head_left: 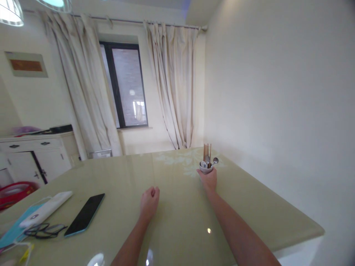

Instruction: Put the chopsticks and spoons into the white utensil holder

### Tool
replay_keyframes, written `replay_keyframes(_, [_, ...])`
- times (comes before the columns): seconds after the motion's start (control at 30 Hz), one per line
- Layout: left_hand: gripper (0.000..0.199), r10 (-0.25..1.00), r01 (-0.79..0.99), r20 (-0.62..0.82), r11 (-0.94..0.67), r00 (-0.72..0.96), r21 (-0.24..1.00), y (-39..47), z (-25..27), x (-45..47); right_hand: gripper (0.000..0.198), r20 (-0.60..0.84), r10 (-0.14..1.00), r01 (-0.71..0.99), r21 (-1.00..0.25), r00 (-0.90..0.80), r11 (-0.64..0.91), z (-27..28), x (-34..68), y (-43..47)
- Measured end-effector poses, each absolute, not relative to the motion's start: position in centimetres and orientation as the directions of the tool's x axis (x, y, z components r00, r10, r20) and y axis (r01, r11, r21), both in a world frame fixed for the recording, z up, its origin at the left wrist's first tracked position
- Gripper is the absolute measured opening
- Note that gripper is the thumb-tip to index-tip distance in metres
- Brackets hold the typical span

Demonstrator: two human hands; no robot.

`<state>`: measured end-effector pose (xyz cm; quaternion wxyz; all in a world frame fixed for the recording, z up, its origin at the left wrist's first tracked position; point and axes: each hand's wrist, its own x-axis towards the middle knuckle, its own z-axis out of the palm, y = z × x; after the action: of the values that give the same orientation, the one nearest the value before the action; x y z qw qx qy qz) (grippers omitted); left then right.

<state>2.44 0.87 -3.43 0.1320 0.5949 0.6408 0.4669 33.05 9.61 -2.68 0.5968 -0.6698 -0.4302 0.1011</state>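
Cup (pixel 205 170) at the far right part of the pale green surface (pixel 122 173), near the corner where curtain and wall meet. Right grip (pixel 208 180) closed around its near side, thumb and fingers curved about the wall of it; right arm stretched well forward. Cup looks upright. Cannot tell from here whether its base touches the surface, as the hand hides it.

In the cup: thin brown chopsticks (pixel 204 151), standing nearly straight up, and a metal spoon (pixel 215 160) leaning out to the right, bowl end uppermost. More spoon shapes crowd between, too small to count.

Left grip (pixel 150 199) curled into a loose fist, nothing seen inside it, nearer the body and well apart from the cup. Left forearm slants in from the near edge.

Left side of the surface: black-screened phone (pixel 85 214) lying flat at an angle; dark-framed glasses (pixel 46 231) just beside it; a long white device (pixel 47 209) lying partly over a light blue sheet (pixel 20 226), white cord around them. Glossy top, lamp glare in it.

Beyond: dark-framed window (pixel 129 85) between a left curtain (pixel 83 85) and a right curtain (pixel 180 81), white cabinet (pixel 51 159), red basin (pixel 20 190) low at far left.
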Motion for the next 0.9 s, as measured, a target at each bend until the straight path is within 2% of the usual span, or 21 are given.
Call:
replay_keyframes(0.13, [0.048,0.889,0.631,0.381,-0.146,-0.254,0.762,0.9,-3.4,2.4,0.073,0.327,0.71,0.459,-0.889,0.624,0.006,-2.3,33.5,9.3])
replay_keyframes(0.33, [0.049,0.895,0.636,0.372,-0.139,-0.248,0.759,1.0,-3.2,2.3,0.052,0.309,0.823,0.525,-0.851,0.476,0.016,-1.7,34.0,8.7])
replay_keyframes(0.67, [0.05,0.892,0.634,0.384,-0.155,-0.24,0.758,0.9,-3.1,2.5,0.061,0.306,0.935,0.526,-0.833,0.182,0.17,-1.7,30.2,7.8])
replay_keyframes(0.9, [0.045,0.889,0.593,0.368,-0.147,-0.27,0.791,0.9,-3.1,2.3,0.069,0.342,0.938,0.442,-0.835,-0.052,0.329,-2.3,23.5,6.6])
